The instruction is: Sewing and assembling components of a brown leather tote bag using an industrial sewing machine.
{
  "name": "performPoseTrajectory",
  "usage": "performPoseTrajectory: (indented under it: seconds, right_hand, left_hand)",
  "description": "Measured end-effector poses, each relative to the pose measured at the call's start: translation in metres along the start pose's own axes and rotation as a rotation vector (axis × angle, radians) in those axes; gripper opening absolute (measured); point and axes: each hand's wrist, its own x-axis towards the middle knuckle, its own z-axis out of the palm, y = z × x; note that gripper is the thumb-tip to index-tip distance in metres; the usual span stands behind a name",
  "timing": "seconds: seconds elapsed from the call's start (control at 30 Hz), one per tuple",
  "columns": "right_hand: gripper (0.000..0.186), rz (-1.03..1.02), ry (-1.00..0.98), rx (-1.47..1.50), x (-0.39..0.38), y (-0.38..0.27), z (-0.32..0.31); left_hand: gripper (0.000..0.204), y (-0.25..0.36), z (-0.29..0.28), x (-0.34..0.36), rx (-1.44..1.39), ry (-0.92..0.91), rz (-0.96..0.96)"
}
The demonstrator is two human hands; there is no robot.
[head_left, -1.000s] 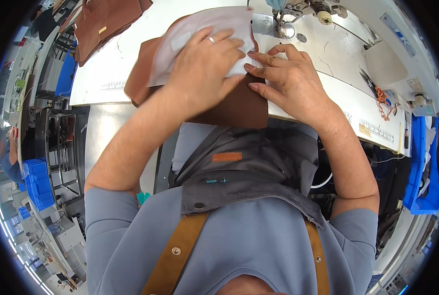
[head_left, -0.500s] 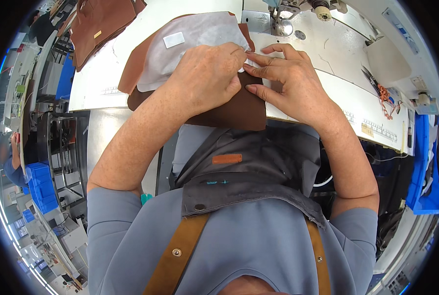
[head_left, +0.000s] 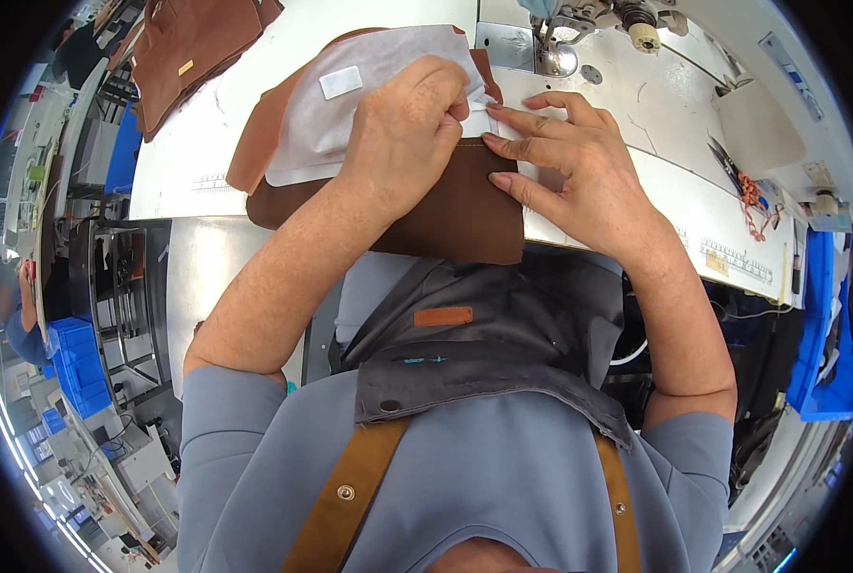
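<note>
A brown leather piece with a white lining (head_left: 302, 138) lies on the sewing table. The lining carries a small white rectangular patch (head_left: 340, 82), and a dark brown panel (head_left: 464, 215) hangs over the table's front edge. My left hand (head_left: 407, 129) is closed in a fist-like pinch above the lining's right part; whatever its fingertips hold is hidden. Spread and slightly bent, the fingers of my right hand (head_left: 579, 167) rest on the piece's right edge, by the seam where lining and dark panel meet. The right thumb touches the dark panel.
Behind the piece stands a sewing machine (head_left: 555, 57). Several brown leather pieces (head_left: 197, 57) are stacked at the back left. Thread snips (head_left: 724, 160) with an orange cord (head_left: 756, 202) lie on the right. Blue bins (head_left: 78, 368) stand beyond the table.
My left hand has moved up and away from the right fingertips, uncovering more of the seam. The leather piece has shifted slightly toward me. My right hand stays at its edge.
</note>
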Motion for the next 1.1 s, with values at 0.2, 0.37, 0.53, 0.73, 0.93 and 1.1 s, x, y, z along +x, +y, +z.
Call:
performPoseTrajectory:
  seconds: [0.2,0.37,0.53,0.73,0.93,1.1]
  right_hand:
    - [0.031,-0.006,-0.006,-0.015,-0.001,0.001,0.000]
    - [0.031,0.000,0.001,-0.019,-0.001,-0.001,-0.002]
    - [0.031,0.005,-0.009,-0.028,-0.002,-0.001,-0.002]
    - [0.031,0.000,-0.001,-0.026,-0.001,-0.002,-0.003]
    - [0.031,-0.014,0.008,-0.031,-0.001,-0.002,-0.002]
    - [0.030,-0.047,0.042,-0.028,0.001,-0.002,-0.002]
  left_hand:
    - [0.035,-0.007,0.000,0.001,-0.018,-0.079,0.115]
    - [0.034,-0.010,-0.011,0.002,0.307,-0.153,0.211]
    - [0.038,-0.006,-0.010,0.001,0.296,-0.194,0.214]
    - [0.039,-0.009,-0.013,0.000,0.109,-0.222,0.166]
    - [0.034,-0.010,-0.017,-0.004,0.105,-0.252,0.189]
    - [0.032,-0.015,-0.012,-0.006,0.111,-0.214,0.181]
